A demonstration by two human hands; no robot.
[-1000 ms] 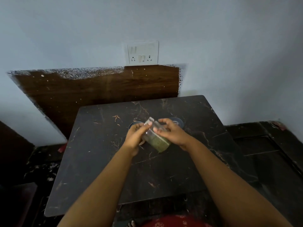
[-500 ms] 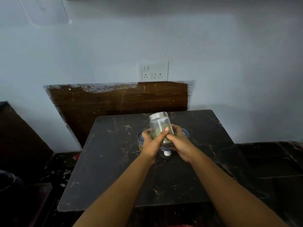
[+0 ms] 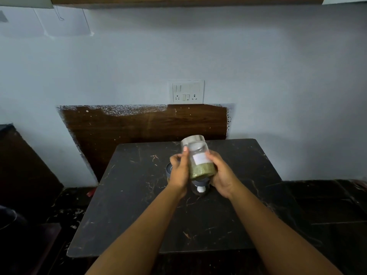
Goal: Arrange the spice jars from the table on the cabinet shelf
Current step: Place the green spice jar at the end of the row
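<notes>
Hiding table jars, hands (both) gripping spice jar

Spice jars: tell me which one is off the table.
The clear jar of green spice, held up between both hands. The other jars sit on the dark table beneath it.

You are holding a clear, smooth spice jar with a silvery metallic-looking lid, a white paper-like label and dry, grainy green filling. Below it, the table is showing a dark, marble-patterned top with a dull sheen, scratched and veined. Behind the table, a brown wood-grain panel is leaning on the matt painted wall, its top edge speckled white.
</notes>
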